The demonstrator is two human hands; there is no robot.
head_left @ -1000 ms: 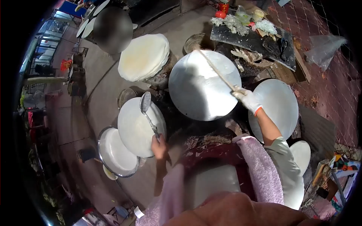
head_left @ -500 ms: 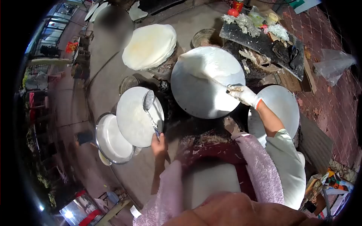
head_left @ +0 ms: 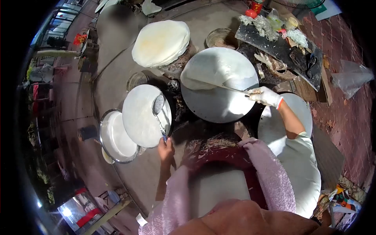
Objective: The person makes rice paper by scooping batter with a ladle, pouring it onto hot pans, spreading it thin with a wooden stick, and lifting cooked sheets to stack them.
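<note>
My left hand [head_left: 166, 150] is closed round the handle of a ladle [head_left: 158, 105], whose wet bowl is over the left round griddle [head_left: 133, 135]. That griddle carries a pale, even coat. In a white glove, my right hand [head_left: 266, 96] grips a long thin spreading blade [head_left: 217, 85]. The blade lies nearly level across the large middle griddle [head_left: 219, 109]. A film of white batter [head_left: 207, 64] covers the far part of that griddle, above the blade; bare metal shows on the near side.
A basin of white batter [head_left: 125, 147] stands at far left. Beyond the griddles lies a stack of thin round flatbreads [head_left: 160, 43]. Another griddle [head_left: 274, 125] sits under my right arm. A dark board [head_left: 270, 45] with scraps and scissors is at back right. Someone's blurred head is at the top.
The spreading blade's far end has swung left and toward me, and the batter film looks smoother. My left hand keeps the ladle in about the same place. The view has shifted slightly.
</note>
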